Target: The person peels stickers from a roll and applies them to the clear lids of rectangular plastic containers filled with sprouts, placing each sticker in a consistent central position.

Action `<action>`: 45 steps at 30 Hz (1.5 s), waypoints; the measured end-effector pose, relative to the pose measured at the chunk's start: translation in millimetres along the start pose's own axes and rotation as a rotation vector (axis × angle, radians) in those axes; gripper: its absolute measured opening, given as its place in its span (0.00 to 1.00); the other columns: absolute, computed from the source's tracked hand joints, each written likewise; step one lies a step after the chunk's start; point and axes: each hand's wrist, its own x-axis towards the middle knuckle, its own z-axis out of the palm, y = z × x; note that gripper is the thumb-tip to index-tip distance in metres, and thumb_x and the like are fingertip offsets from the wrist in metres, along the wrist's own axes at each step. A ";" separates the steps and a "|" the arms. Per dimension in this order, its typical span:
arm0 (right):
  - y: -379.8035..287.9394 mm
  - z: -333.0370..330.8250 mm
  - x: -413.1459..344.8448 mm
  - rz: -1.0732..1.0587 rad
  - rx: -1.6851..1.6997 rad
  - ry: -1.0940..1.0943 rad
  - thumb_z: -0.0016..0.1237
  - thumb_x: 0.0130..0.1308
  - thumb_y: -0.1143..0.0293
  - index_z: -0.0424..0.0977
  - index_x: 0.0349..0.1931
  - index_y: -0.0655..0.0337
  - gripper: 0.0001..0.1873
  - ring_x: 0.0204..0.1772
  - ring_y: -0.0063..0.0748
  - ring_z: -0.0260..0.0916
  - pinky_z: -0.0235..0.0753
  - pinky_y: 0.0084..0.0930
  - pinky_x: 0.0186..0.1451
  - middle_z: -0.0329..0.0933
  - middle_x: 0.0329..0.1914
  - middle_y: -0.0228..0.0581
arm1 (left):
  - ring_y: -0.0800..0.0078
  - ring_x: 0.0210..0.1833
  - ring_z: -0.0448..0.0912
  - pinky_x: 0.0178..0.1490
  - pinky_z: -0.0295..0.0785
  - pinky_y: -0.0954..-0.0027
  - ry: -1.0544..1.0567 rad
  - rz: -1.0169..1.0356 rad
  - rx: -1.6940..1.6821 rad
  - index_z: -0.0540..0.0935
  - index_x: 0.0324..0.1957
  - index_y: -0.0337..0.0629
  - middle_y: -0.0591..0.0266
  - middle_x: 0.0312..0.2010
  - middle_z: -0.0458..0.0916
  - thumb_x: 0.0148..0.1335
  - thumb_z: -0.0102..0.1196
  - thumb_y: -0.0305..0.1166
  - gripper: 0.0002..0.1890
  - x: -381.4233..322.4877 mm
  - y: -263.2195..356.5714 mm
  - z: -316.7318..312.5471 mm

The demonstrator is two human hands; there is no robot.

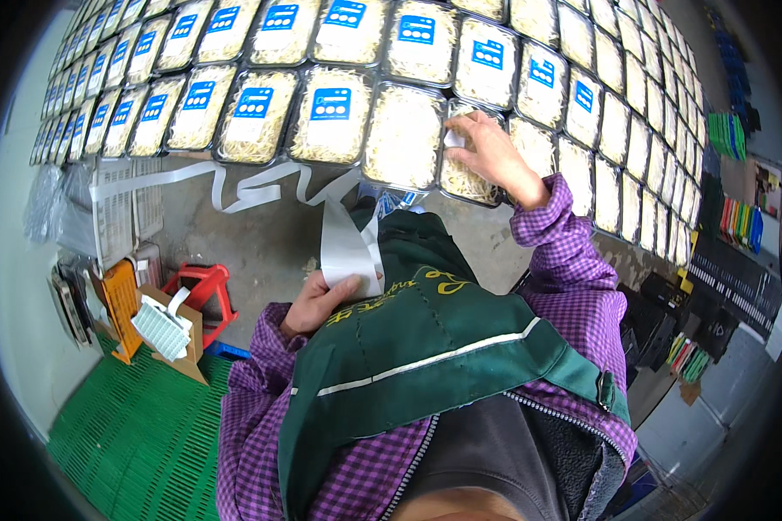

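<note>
My left hand (pixel 318 305) grips a white strip of label backing paper (pixel 345 244) in front of my green apron. The strip's long tail (pixel 247 197) loops away to the left along the near edge of the packs. My right hand (pixel 492 151) is over a black plastic tray of bean sprouts (pixel 467 182), with a small white label (pixel 455 139) between thumb and fingers. Whether that label touches the tray's film, I cannot tell. Left of this tray lies an unlabelled sprout pack (pixel 404 140); beyond it is a pack with a blue-and-white label (pixel 332 111).
Rows of sprout packs (pixel 609 130) fill the surface ahead, many on the right without visible labels. At lower left are a red plastic stool (pixel 212 296), a cardboard box (pixel 192 355) and green slatted flooring (pixel 137 417). Black crates (pixel 651 312) stand at right.
</note>
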 end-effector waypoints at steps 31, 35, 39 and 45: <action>-123.9 28.4 -66.2 -0.291 0.386 0.007 0.57 0.60 0.70 0.79 0.39 0.60 0.08 0.41 0.44 0.76 0.74 0.34 0.48 0.79 0.34 0.42 | 0.77 0.40 0.80 0.44 0.75 0.73 0.406 0.214 -0.239 0.80 0.47 0.33 0.61 0.41 0.83 0.73 0.46 0.38 0.17 78.2 14.5 17.7; -128.4 27.7 -57.8 -0.391 0.491 0.223 0.56 0.60 0.73 0.79 0.36 0.62 0.05 0.48 0.41 0.75 0.74 0.33 0.50 0.78 0.37 0.42 | 0.71 0.44 0.81 0.49 0.75 0.68 0.488 0.245 -0.456 0.76 0.50 0.33 0.58 0.43 0.82 0.75 0.42 0.40 0.18 78.7 4.0 -4.5; -121.3 13.5 -48.9 -0.073 0.887 0.331 0.54 0.63 0.77 0.77 0.34 0.65 0.02 0.43 0.27 0.75 0.74 0.25 0.46 0.78 0.36 0.36 | 0.62 0.50 0.80 0.57 0.73 0.60 0.684 0.444 -0.524 0.71 0.54 0.33 0.54 0.47 0.79 0.76 0.37 0.43 0.21 76.0 10.8 -37.4; -75.9 28.3 11.9 0.313 1.169 0.441 0.58 0.62 0.76 0.74 0.40 0.67 0.09 0.31 0.11 0.72 0.71 0.10 0.33 0.78 0.30 0.29 | 0.57 0.38 0.82 0.55 0.72 0.55 -0.145 0.222 -0.919 0.74 0.47 0.38 0.56 0.27 0.79 0.75 0.34 0.51 0.24 45.4 18.8 -28.1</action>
